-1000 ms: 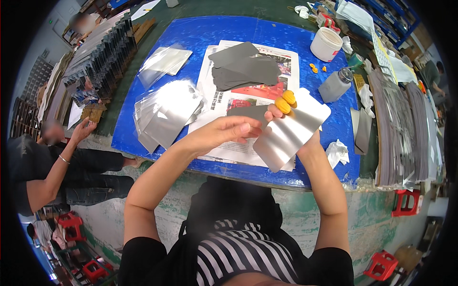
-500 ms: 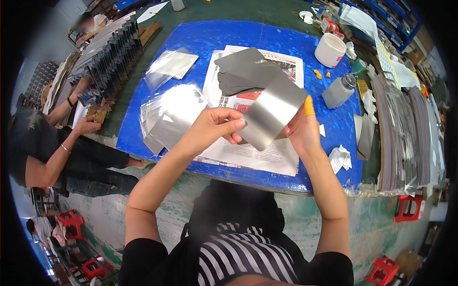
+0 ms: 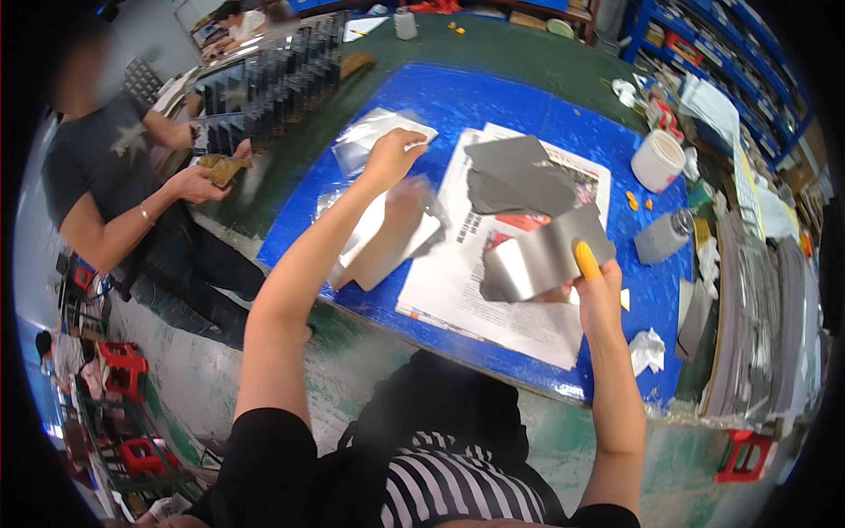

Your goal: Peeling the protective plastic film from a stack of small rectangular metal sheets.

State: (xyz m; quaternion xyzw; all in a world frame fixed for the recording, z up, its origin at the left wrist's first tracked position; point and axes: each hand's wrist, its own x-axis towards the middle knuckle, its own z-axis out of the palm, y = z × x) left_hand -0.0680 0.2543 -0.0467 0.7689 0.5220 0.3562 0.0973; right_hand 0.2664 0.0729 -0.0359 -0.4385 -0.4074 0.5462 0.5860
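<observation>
My right hand (image 3: 597,290), a yellow cot on one finger, holds a bent shiny metal sheet (image 3: 541,257) above the newspaper (image 3: 475,282) on the blue mat (image 3: 493,123). My left hand (image 3: 392,157) reaches out to the left over a stack of clear plastic bags (image 3: 378,132); its fingers are curled down onto the bags and I cannot tell whether it grips one. Below that arm lies a pile of shiny sheets in film (image 3: 387,238). Dark grey sheets (image 3: 515,180) lie on the newspaper.
A white tub (image 3: 657,161) and a grey bottle (image 3: 662,236) stand at the right of the mat. Stacks of grey sheets (image 3: 761,317) fill the right edge. A seated person (image 3: 114,194) at the left handles a small brown piece beside a rack of dark plates (image 3: 264,88).
My left hand has let go of the metal sheet and stretched left to the plastic bags. My right hand alone now holds the sheet, lower and further right.
</observation>
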